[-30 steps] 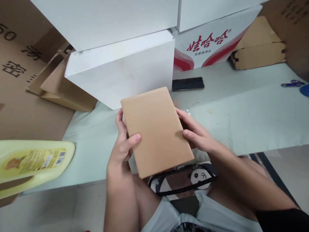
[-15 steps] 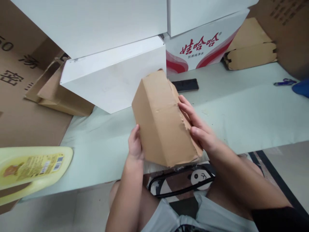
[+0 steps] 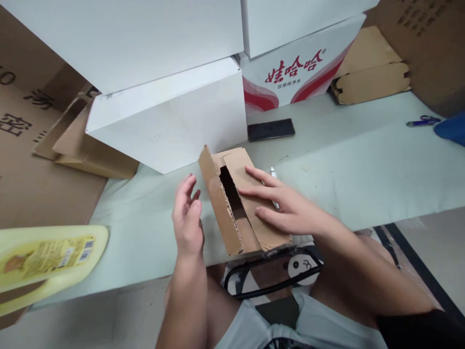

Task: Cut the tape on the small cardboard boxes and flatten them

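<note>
The cardboard box is resting at frame centre, probably light and stiff, its sides likely offering firmer hold than its flaps. The left hand is hovering empty beside it; the right hand is lying spread on top.

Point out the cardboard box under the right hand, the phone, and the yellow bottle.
Cardboard box (image 3: 221,203), head view: left flap.
Phone (image 3: 271,130), head view: dark screen.
Yellow bottle (image 3: 54,257), head view: printed label.

The carton has turned gap-up, released by the left hand.
</note>
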{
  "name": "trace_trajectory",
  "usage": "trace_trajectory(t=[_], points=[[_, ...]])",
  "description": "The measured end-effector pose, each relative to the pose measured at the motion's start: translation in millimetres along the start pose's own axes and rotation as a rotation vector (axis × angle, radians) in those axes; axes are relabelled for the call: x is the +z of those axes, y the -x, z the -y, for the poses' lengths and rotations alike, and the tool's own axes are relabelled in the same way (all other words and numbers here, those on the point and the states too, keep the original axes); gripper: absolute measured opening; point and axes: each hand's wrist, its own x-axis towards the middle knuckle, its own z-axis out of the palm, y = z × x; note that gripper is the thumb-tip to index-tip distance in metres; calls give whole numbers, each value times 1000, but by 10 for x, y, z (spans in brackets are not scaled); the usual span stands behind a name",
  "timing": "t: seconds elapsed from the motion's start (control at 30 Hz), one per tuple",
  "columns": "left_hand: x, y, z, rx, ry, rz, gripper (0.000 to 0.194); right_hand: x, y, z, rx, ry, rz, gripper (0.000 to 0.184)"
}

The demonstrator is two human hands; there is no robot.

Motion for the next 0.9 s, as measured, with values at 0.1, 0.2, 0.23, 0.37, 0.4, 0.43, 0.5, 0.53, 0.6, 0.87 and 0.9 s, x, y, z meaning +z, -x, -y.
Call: trace_trajectory(t=[0.1, 0.2, 0.23, 0.37, 0.4, 0.43, 0.5, 0.53, 0.6, 0.87, 0.9], points=[[8, 73, -154, 341, -104, 220, 39, 49, 5, 32, -44, 62, -8, 50], [79, 110, -224, 458, -347, 438, 30, 85, 13, 2, -107, 140, -26, 48], [101, 112, -226, 462, -395, 458, 28, 93, 15, -13, -120, 159, -27, 47], [147, 100, -205, 442, -397, 428, 32, 103, 12, -33, -146, 152, -34, 50], [152, 97, -203, 431, -397, 424, 33, 102, 7, -23, -144, 129, -48, 52], [158, 96, -203, 415, -405, 425, 31, 100, 2, -11, -135, 106, -64, 53], [175, 105, -200, 386, -412, 410, 19, 96, -9, 19, -112, 74, -88, 48], [187, 113, -196, 378, -399, 385, 13, 94, -15, 31, -106, 69, -95, 41], [210, 134, -179, 376, -352, 326, 9, 92, -24, 49, -115, 68, -101, 27], [216, 144, -143, 394, -363, 333, 10, 94, -39, 61, -114, 42, -104, 24], [213, 140, -144, 397, -371, 335, 12, 93, -39, 60, -117, 44, -105, 24]])
